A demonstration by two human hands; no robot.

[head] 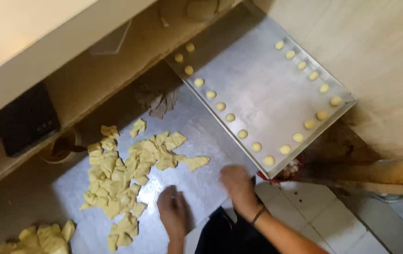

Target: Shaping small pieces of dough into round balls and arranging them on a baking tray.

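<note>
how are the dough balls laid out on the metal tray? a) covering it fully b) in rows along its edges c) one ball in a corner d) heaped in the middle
b: the dough balls sit in lines along the edges of the tray, whose middle is bare, while cut dough pieces lie apart on the work surface.

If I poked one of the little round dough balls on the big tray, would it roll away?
Probably not far. The dough balls look soft and sit settled in neat rows along the metal tray, so they likely stick a little. A poke would probably dent one. They look small, so each is likely light.
</note>
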